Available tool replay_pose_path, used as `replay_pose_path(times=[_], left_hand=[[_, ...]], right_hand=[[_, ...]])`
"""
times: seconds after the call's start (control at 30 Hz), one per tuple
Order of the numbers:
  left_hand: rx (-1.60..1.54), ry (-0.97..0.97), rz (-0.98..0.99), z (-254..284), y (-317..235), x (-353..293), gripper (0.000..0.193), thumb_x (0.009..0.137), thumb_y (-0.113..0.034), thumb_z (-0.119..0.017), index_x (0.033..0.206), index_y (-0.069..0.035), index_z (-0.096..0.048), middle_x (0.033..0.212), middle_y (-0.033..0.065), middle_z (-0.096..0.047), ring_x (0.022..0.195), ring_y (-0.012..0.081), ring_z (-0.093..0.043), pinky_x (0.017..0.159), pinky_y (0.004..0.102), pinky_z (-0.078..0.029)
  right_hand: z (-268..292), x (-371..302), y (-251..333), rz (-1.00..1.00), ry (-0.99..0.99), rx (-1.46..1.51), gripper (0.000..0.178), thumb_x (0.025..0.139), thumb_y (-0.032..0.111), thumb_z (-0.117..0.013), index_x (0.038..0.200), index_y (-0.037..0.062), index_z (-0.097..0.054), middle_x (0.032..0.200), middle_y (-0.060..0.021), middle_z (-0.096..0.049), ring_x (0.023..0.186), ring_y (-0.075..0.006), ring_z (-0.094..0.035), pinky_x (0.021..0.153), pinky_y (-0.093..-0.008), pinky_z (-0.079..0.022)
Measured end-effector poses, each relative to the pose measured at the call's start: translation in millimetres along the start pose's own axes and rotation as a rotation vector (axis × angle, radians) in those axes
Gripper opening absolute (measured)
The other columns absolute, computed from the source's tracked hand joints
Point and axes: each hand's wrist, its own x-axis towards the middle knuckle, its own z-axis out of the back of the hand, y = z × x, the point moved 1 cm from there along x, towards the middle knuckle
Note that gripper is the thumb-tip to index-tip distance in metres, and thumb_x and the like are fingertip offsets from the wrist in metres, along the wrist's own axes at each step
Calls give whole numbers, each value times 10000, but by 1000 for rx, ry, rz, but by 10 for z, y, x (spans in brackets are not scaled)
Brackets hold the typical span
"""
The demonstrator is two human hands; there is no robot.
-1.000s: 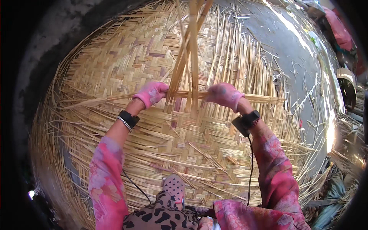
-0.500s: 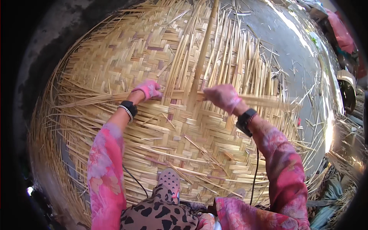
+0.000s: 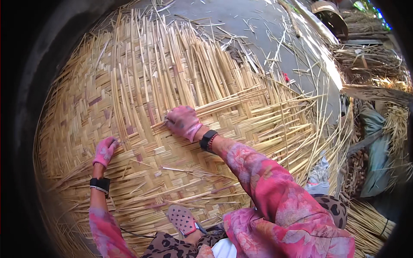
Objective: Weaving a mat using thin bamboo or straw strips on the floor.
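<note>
A large woven mat of flat, straw-coloured reed strips (image 3: pixel 167 178) spreads under both hands, its upright strips still loose at the far side. My right hand (image 3: pixel 184 122), in a pink glove, is closed around a bundle of crosswise reed strips (image 3: pixel 232 99) that runs out to its right. My left hand (image 3: pixel 105 152), also gloved in pink, lies lower and to the left. Its fingers are curled down at the mat, around the left part of the crosswise strips; the fingertips are partly hidden.
Long strip ends fan out at the mat's right edge. Grey floor (image 3: pixel 262 51) beyond it bears scattered scraps. Bundled sticks (image 3: pixel 365 60), a green-grey sheet (image 3: pixel 373 150) and a tied reed bundle (image 3: pixel 370 221) lie at the right. My shod foot (image 3: pixel 183 217) stands on the mat.
The view has swung right. The long pole that stood between my hands is out of view. My right hand has gone from a blurred sweep to a clear grip on the strips.
</note>
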Motion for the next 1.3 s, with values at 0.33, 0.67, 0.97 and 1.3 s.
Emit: replay_pose_path(times=[0.33,0.67,0.97,1.3], left_hand=[[60,-37,-11,4,-109,-75,199,828,-253,-583,871,-62,-615,808,168,-631,783,350,-599,670,403,-462],[-27,-35,98,85,-8,-156,189,800,-261,-610,858,-82,-631,778,164,-635,761,349,-605,653,396,-467],[465,-70,105,-148,-260,-158,198,769,-281,-616,894,-128,-618,915,100,-629,903,302,-583,770,431,-444],[450,-207,-147,-869,-736,-339,632,774,-343,-614,1315,-94,-403,1326,80,-402,1315,260,-287,1089,455,-130]], right_hand=[[188,-84,-152,-4,-6,-32,165,742,255,-604,688,101,-625,685,-104,-598,678,-303,-601,596,-431,-473],[351,-112,-423,-80,44,-38,170,730,295,-634,736,129,-670,711,-79,-620,733,-280,-610,649,-394,-479],[413,-276,-395,-69,109,-64,150,759,284,-644,772,136,-666,705,-71,-609,701,-270,-603,626,-382,-478],[536,-85,-405,26,67,-153,165,757,286,-665,728,125,-651,682,-71,-605,661,-264,-603,590,-381,-478]])
